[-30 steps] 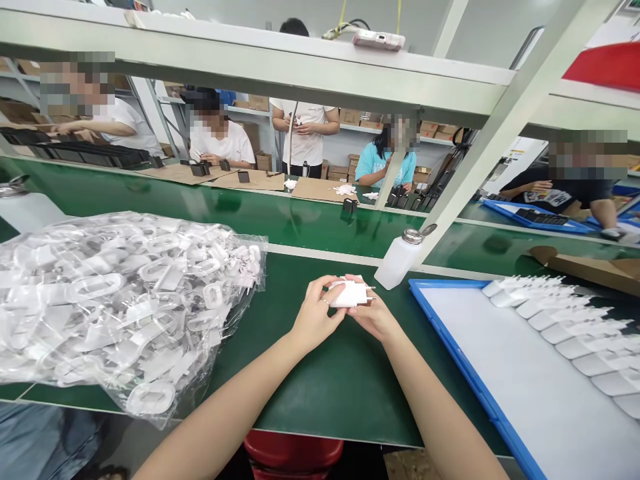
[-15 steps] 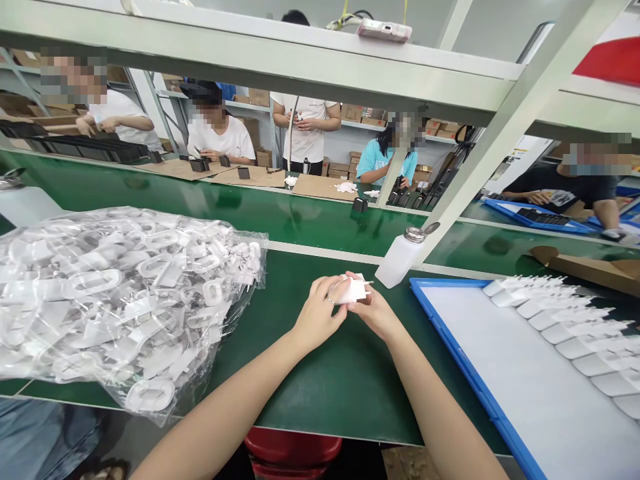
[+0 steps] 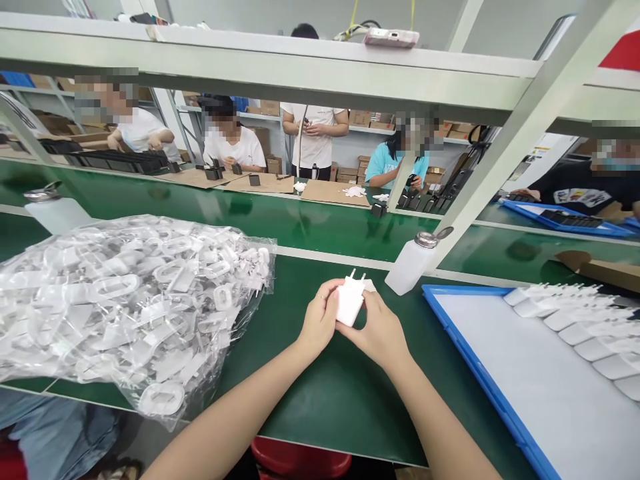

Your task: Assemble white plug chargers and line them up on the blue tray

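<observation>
A white plug adapter [image 3: 349, 301] with two pins pointing up and away is held over the green table between both hands. My left hand [image 3: 320, 321] grips its left side with curled fingers; a ring shows on one finger. My right hand [image 3: 379, 328] wraps its right side and underside. To the left lies a large clear plastic bag [image 3: 125, 307] full of several white adapters. On the right, a blue-rimmed tray [image 3: 465, 347] with a white liner carries a row of white adapters [image 3: 575, 320] along its far edge.
A white dispenser bottle [image 3: 413, 261] with a metal top stands just behind my hands, a second bottle [image 3: 55, 210] at far left. A slanted metal frame post [image 3: 500, 147] rises at right. Several people work at benches across the green conveyor. A red stool [image 3: 300, 460] sits below.
The adapter has been turned from lying sideways with pins to the right to standing with pins up. Both hands stayed on it. The view shifted slightly left.
</observation>
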A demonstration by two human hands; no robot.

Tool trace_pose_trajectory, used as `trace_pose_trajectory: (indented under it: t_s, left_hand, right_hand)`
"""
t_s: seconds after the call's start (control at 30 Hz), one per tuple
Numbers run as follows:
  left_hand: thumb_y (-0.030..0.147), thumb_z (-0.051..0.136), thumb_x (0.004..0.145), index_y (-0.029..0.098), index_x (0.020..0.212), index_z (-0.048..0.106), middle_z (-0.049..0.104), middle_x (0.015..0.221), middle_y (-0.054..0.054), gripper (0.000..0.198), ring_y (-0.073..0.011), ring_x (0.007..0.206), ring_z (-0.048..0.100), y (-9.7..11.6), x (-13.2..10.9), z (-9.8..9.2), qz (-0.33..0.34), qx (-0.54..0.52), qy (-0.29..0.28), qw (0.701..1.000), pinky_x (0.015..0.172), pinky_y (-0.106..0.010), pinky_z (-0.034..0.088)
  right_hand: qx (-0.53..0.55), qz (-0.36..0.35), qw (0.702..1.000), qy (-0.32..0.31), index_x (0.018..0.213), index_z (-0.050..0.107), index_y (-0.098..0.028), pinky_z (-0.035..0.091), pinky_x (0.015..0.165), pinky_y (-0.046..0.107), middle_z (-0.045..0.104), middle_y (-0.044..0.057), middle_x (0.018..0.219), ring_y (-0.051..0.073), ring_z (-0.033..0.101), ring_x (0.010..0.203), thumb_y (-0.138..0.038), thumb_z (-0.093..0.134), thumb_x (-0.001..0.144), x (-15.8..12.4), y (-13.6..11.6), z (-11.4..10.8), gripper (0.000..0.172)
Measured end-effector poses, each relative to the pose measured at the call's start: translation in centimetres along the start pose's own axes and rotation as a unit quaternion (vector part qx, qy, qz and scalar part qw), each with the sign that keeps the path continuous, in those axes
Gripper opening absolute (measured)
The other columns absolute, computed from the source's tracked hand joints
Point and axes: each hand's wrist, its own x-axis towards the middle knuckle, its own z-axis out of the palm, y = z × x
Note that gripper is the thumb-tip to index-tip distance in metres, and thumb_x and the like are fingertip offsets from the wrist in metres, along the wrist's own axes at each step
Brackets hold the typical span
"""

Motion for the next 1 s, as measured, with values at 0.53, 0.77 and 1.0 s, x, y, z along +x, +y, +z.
trace_pose_trajectory:
  t_s: [0.53, 0.77, 1.0]
  left_hand:
    - [0.027, 0.023, 0.078, 0.018, 0.082, 0.046, 0.043, 0.071, -0.003, 0.026, -0.0104, 0.062, 0.043, 1.3, -1.0, -1.1, 0.317, 0.108, -0.004, 0.942, 0.050, -0.024, 0.035]
    - [0.023, 0.025, 0.077, 0.018, 0.089, 0.045, 0.046, 0.081, -0.005, 0.024, -0.0119, 0.070, 0.047, 1.9, -0.5, -1.3, 0.336, 0.192, 0.001, 0.922, 0.055, -0.025, 0.039]
    - [0.018, 0.033, 0.072, 0.018, 0.094, 0.042, 0.040, 0.092, -0.007, 0.024, -0.0128, 0.076, 0.046, 1.5, -0.3, -1.0, 0.366, 0.244, 0.035, 0.897, 0.059, -0.026, 0.041]
  right_hand:
    - [-0.059, -0.149, 0.981, 0.112, 0.066, 0.048, -0.015, 0.033, 0.044, 0.024, 0.042, 0.000, 0.051, 0.011, 0.040, 0.047, -0.037, 0.044, 0.064, -0.9, -1.2, -1.3, 0.023]
    - [-0.017, -0.104, 0.990, 0.089, 0.096, 0.040, -0.013, 0.040, 0.059, 0.031, 0.053, 0.009, 0.081, 0.019, 0.049, 0.072, -0.044, 0.046, 0.064, -0.9, -1.3, -1.4, 0.046]
    - [-0.029, -0.096, 0.992, 0.075, 0.100, 0.038, -0.012, 0.038, 0.059, 0.032, 0.053, 0.010, 0.088, 0.020, 0.050, 0.072, -0.040, 0.041, 0.069, -0.8, -1.1, -1.3, 0.041]
